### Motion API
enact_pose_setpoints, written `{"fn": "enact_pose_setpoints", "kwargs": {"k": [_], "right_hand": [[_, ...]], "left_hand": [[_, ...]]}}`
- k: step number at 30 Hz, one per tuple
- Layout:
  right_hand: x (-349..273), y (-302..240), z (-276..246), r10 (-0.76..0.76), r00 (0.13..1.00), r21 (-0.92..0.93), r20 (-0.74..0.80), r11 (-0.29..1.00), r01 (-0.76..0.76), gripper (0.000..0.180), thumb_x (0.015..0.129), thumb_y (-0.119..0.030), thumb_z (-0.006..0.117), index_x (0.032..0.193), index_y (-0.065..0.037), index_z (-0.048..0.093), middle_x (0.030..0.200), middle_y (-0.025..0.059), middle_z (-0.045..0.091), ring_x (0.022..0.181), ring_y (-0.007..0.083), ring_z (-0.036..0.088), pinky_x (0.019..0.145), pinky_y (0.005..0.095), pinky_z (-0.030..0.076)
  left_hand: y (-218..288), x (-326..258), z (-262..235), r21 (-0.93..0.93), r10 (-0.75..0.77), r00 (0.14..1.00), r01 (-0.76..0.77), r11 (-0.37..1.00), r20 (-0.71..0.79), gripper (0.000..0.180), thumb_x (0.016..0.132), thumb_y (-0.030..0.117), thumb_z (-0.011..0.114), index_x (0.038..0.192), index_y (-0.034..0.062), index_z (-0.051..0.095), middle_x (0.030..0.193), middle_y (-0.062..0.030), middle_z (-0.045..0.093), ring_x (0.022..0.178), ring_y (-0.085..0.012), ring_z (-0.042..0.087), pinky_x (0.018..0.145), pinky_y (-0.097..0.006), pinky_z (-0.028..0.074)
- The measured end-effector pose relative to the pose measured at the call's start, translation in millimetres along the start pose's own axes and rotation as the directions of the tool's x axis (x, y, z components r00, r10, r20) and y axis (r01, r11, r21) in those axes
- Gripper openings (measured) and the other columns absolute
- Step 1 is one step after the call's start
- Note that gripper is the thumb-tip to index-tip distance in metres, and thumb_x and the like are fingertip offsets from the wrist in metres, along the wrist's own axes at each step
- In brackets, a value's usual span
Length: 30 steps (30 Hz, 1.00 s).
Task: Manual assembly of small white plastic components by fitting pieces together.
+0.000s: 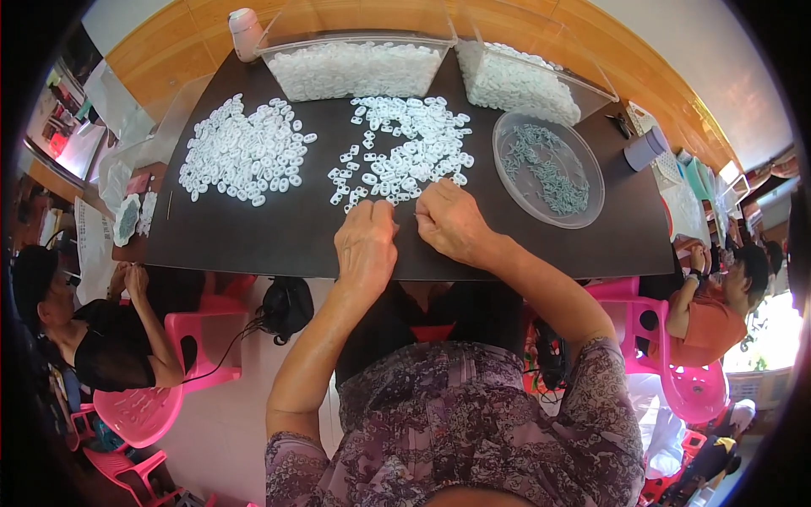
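My left hand point(366, 242) rests at the near side of the dark table with its fingers curled and pressed together; whatever is in them is hidden. To its right, my right hand point(454, 221) is closed in a pinch, and a tiny tip shows at its fingers, too small to name. Just beyond both hands lies a loose pile of small white oval plastic pieces with holes point(414, 152). A second heap of similar white pieces point(245, 152) spreads on the left. Right of my hands is a round clear tray point(595, 190) with many small grey-green screws point(564, 198).
Two clear bins, one at the back middle point(359, 38) and one at the back right point(583, 80), hold more white pieces. A pink bottle point(246, 35) and a grey-purple cup point(646, 149) stand at the edges. People sit on pink chairs point(139, 414) at both sides.
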State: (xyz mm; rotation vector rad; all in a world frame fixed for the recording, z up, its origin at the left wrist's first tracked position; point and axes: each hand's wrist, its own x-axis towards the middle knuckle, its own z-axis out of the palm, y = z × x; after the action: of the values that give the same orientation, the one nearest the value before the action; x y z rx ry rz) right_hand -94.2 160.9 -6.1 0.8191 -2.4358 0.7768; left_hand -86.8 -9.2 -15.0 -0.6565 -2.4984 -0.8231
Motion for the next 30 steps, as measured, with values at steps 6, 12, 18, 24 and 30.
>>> {"fn": "enact_pose_setpoints", "kwargs": {"k": [6,12,18,24,30], "right_hand": [[-12.5,-25.6,-9.5,0.349,0.932,0.316,0.100,0.877,-0.363,0.013,0.074,-0.002,0.065,0.085,-0.003,0.057,0.069,0.0010,0.052,0.060,0.0108,0.049,0.055,0.0253,0.041],[-12.7,-46.2,-14.0,0.446,0.843,0.559,0.303,0.633,-0.536,0.011,0.080,-0.002,0.063,0.091,-0.002,0.061,0.072,-0.0051,0.053,0.064,0.0005,0.046,0.056,0.0173,0.038],[-9.0,-57.8,-10.5,0.462,0.814,0.679,0.351,0.473,-0.561,0.008,0.081,-0.003,0.061,0.089,0.000,0.061,0.071,-0.0036,0.055,0.061,0.0007,0.047,0.053,0.0166,0.038],[-10.3,-60.3,-9.7,0.498,0.787,0.653,0.365,0.466,-0.598,0.010,0.081,-0.004,0.062,0.089,0.001,0.060,0.071,-0.0020,0.056,0.062,0.0012,0.049,0.053,0.0172,0.040],[-8.0,-62.8,-13.4,0.521,0.737,0.592,0.430,0.454,-0.666,0.012,0.081,-0.004,0.065,0.091,0.000,0.059,0.076,-0.0017,0.057,0.067,0.0018,0.052,0.059,0.0167,0.042]], "left_hand": [[0.8,-19.1,-18.2,-0.594,-0.343,0.936,0.323,0.737,0.084,0.013,0.077,0.003,0.066,0.088,-0.0014,0.063,0.073,-0.0046,0.059,0.060,-0.0129,0.053,0.054,-0.026,0.042],[8.7,-25.0,-34.6,-0.846,-0.492,0.747,0.531,0.039,0.446,0.005,0.083,0.004,0.062,0.086,-0.0001,0.063,0.074,-0.0016,0.060,0.060,-0.0066,0.051,0.052,-0.018,0.038],[16.5,-30.5,-35.3,-0.843,-0.479,0.749,0.536,0.032,0.458,0.005,0.085,0.006,0.060,0.087,0.0010,0.061,0.074,-0.0015,0.060,0.060,-0.0064,0.051,0.052,-0.018,0.039],[14.4,-37.3,-36.2,-0.848,-0.462,0.768,0.526,0.062,0.443,0.007,0.085,0.008,0.060,0.088,0.0016,0.061,0.075,-0.0005,0.060,0.062,-0.0053,0.050,0.053,-0.017,0.037],[18.7,-35.9,-41.0,-0.815,-0.471,0.762,0.562,0.142,0.444,0.007,0.085,0.007,0.060,0.089,0.0009,0.060,0.074,0.0006,0.058,0.063,-0.0049,0.049,0.055,-0.018,0.038]]}}
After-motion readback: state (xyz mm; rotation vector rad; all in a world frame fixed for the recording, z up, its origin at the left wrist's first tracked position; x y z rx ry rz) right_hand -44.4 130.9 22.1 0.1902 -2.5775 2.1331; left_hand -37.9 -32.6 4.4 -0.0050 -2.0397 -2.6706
